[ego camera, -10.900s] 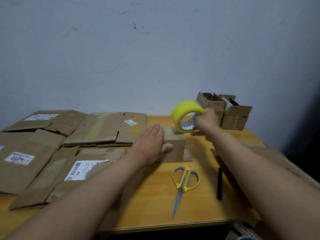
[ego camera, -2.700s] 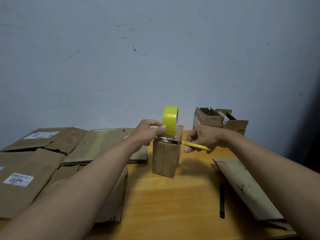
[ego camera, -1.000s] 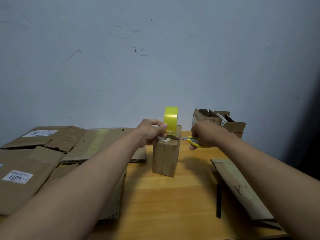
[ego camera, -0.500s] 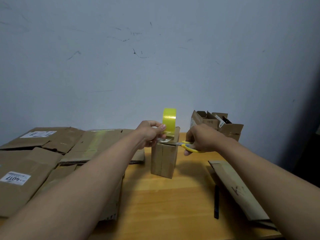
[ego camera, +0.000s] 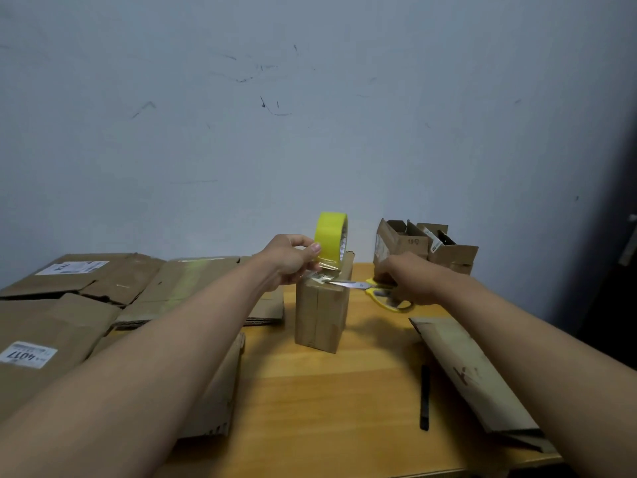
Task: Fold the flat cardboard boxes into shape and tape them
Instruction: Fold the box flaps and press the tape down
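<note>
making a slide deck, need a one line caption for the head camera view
Left hand holds the yellow tape roll on the upright cardboard box while the right hand cuts with scissors.

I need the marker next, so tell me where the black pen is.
In the head view the black pen lies on the wooden table right of centre, beside the flattened cardboard piece and nearer the camera than the upright box.

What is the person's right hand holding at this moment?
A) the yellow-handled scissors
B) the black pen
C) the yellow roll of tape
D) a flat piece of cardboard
A: the right hand grips the yellow-handled scissors, whose blades reach toward the strip of tape at the top of the upright brown cardboard box, while the left hand holds the yellow roll of tape.
</note>
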